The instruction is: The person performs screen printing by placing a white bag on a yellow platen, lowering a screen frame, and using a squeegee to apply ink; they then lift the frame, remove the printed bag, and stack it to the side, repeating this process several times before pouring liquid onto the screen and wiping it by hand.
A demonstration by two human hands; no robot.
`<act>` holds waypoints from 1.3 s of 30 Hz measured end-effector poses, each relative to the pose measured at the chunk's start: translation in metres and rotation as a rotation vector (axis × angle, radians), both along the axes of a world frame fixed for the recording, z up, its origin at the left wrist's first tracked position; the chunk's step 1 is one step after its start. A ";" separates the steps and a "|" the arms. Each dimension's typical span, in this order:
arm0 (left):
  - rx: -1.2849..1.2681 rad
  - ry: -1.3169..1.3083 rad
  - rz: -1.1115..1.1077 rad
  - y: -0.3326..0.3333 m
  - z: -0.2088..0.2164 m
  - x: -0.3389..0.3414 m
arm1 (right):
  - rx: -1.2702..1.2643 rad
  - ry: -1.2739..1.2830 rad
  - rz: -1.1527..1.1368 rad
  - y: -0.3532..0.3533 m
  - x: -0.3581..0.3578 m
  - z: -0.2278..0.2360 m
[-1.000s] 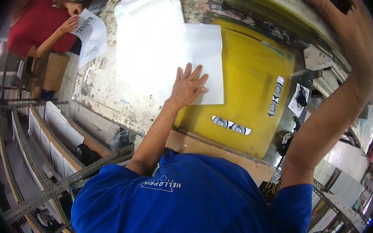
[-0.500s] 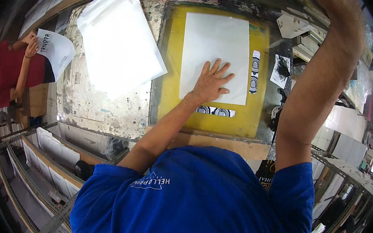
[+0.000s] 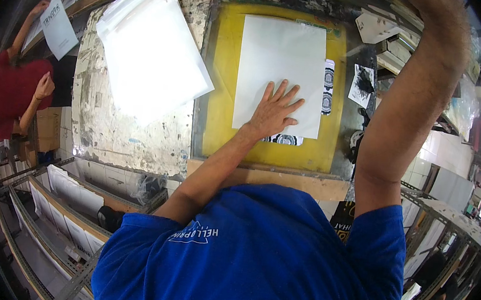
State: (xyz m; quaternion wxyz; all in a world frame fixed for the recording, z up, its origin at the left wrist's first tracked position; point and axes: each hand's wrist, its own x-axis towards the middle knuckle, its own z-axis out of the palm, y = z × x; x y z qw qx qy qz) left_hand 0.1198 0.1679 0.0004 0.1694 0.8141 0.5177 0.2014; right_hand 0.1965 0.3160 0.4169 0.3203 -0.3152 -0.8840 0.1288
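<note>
My left hand [image 3: 276,112] lies flat with spread fingers on the lower part of a white sheet [image 3: 281,55]. The sheet rests on a yellow panel [image 3: 216,130] in a dark frame. A black-and-white patterned strip [image 3: 328,86] runs along the sheet's right edge; another patterned strip [image 3: 288,139] lies along its near edge, partly behind my wrist. My right arm reaches up the right side, and only the base of my right hand [image 3: 431,2] shows at the top rim. Its fingers are cut off, so what it touches is hidden.
Left of the panel, a stack of white sheets [image 3: 152,49] lies on a paint-spotted table [image 3: 154,147]. An ink-smeared paper [image 3: 362,85] is at the panel's right. Metal racks [image 3: 66,214] stand near left. At far left a person in red [image 3: 17,91] holds a printed sheet [image 3: 60,27].
The white sheet has shifted slightly right and toward me, up against the strips, with my left hand on it. The person in red has raised the printed sheet away and now holds it one-handed.
</note>
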 end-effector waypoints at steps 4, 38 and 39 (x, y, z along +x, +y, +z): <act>0.087 -0.041 0.026 0.003 0.012 -0.010 | 0.300 0.035 0.168 -0.009 0.009 -0.026; 0.093 -0.317 0.808 -0.162 0.008 -0.116 | -0.039 -0.324 -0.170 -0.036 0.011 -0.364; 0.083 -0.326 0.814 -0.163 0.010 -0.116 | 0.009 -0.310 -0.171 -0.017 0.008 -0.369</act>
